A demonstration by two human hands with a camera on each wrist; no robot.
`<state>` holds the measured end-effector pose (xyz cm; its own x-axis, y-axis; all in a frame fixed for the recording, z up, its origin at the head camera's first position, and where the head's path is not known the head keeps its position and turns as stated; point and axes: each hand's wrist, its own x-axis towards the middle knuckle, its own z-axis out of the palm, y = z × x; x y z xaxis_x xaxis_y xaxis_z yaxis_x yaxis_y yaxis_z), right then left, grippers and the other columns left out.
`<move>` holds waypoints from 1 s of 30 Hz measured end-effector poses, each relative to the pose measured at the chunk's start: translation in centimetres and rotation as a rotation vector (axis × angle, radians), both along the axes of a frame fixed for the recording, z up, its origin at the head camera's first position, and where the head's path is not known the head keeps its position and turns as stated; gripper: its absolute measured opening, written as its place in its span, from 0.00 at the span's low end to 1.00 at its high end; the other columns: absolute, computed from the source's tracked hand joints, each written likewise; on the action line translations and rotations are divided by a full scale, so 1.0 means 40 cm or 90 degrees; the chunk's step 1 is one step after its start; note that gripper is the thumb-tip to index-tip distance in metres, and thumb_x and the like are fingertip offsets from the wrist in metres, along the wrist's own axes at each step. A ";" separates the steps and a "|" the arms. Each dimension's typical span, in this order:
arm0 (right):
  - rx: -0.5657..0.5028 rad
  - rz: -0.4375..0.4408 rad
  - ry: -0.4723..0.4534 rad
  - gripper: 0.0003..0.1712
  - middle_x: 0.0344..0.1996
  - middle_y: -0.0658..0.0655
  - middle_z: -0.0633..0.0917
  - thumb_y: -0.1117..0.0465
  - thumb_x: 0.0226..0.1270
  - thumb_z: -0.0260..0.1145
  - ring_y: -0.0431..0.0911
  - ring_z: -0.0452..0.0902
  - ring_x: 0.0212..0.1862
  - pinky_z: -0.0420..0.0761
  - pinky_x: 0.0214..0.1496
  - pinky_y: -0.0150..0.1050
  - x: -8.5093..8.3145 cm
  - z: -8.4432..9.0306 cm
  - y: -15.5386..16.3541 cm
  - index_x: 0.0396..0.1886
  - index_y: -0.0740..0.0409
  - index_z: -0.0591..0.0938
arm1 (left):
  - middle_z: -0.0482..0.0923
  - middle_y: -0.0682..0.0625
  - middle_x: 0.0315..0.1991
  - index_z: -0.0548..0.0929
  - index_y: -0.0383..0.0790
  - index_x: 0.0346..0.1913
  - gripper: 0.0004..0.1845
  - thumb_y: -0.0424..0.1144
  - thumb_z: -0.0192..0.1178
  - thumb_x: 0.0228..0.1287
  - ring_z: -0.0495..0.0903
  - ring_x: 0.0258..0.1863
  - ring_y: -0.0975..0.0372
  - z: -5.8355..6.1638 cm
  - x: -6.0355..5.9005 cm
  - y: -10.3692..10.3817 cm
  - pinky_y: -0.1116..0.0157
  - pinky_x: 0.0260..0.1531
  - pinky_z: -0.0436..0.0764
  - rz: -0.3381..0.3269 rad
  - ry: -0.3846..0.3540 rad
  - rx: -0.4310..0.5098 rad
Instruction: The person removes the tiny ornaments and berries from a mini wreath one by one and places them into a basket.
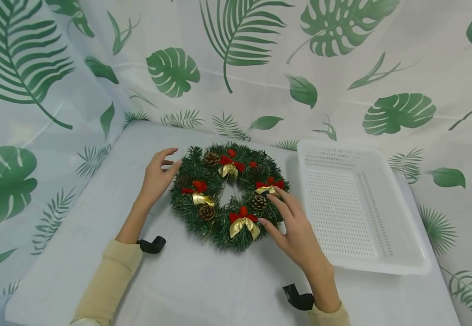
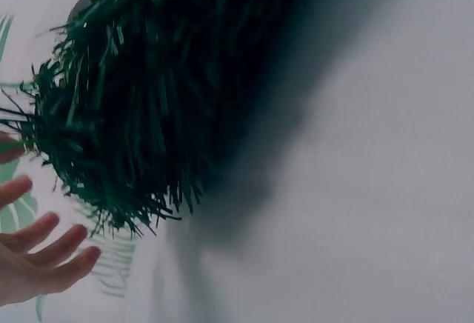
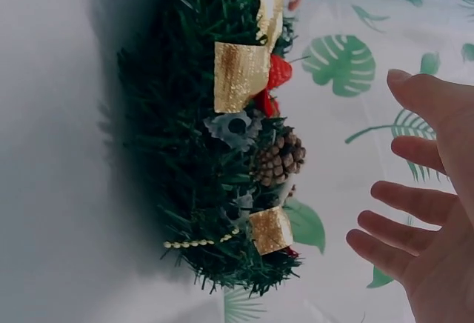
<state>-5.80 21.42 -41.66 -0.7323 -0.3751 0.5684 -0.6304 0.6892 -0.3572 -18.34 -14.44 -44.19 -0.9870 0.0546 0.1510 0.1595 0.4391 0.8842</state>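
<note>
A green wreath [image 1: 219,227] lies on the white table, trimmed with red and gold bows [image 1: 245,224], red berries and pinecones [image 1: 259,202]. At its left edge is my left hand [image 1: 157,176], fingers loosely bent, the thumb near the greenery; whether it touches cannot be told. My right hand [image 1: 297,231] is over the wreath's right side, fingers spread, near a bow and a pinecone. In the left wrist view, the left fingers [image 2: 55,252] are beside the dark greenery [image 2: 148,108]. The right wrist view shows the right hand [image 3: 437,212] apart from the wreath [image 3: 185,138], holding nothing.
A white perforated plastic basket [image 1: 402,226] stands on the table to the right of the wreath. Behind and beside the table [image 1: 203,280] hangs a white cloth [image 1: 256,104] printed with green leaves. Each wrist carries a black device [image 1: 153,245].
</note>
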 end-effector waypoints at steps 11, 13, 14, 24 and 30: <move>0.002 -0.002 -0.024 0.35 0.71 0.68 0.72 0.43 0.77 0.62 0.63 0.69 0.71 0.73 0.69 0.55 0.002 -0.001 -0.008 0.67 0.67 0.77 | 0.67 0.41 0.75 0.71 0.51 0.76 0.30 0.46 0.63 0.75 0.75 0.66 0.42 -0.054 -0.044 -0.023 0.41 0.60 0.76 -0.087 -0.118 0.108; 0.004 -0.002 -0.022 0.35 0.70 0.69 0.73 0.43 0.76 0.63 0.63 0.69 0.71 0.73 0.68 0.57 0.001 -0.003 -0.011 0.67 0.67 0.77 | 0.67 0.42 0.75 0.70 0.48 0.76 0.31 0.46 0.64 0.74 0.75 0.66 0.42 -0.060 -0.044 -0.023 0.41 0.61 0.75 -0.091 -0.121 0.126; 0.004 -0.001 -0.018 0.34 0.70 0.69 0.73 0.44 0.76 0.64 0.63 0.69 0.71 0.74 0.67 0.57 0.000 -0.005 -0.012 0.67 0.67 0.77 | 0.67 0.42 0.75 0.70 0.47 0.76 0.31 0.46 0.64 0.74 0.74 0.66 0.42 -0.063 -0.044 -0.023 0.41 0.62 0.74 -0.090 -0.125 0.133; -0.002 -0.005 -0.018 0.32 0.69 0.70 0.74 0.47 0.76 0.66 0.63 0.71 0.70 0.75 0.66 0.56 -0.006 -0.010 -0.010 0.67 0.66 0.77 | 0.62 0.45 0.78 0.74 0.49 0.74 0.29 0.45 0.65 0.73 0.72 0.71 0.44 -0.076 -0.051 -0.024 0.41 0.65 0.72 -0.125 -0.168 0.153; -0.003 -0.008 -0.022 0.34 0.65 0.70 0.77 0.66 0.61 0.78 0.62 0.74 0.66 0.76 0.63 0.56 -0.020 -0.017 -0.018 0.67 0.67 0.77 | 0.59 0.44 0.80 0.73 0.46 0.75 0.28 0.39 0.63 0.75 0.69 0.73 0.42 -0.051 -0.037 -0.019 0.41 0.68 0.70 -0.124 -0.188 0.150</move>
<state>-6.61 20.72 -42.36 -0.7565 -0.3628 0.5442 -0.6086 0.6950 -0.3827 -19.80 -15.22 -46.21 -0.9646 0.2414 -0.1062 -0.0561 0.2056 0.9770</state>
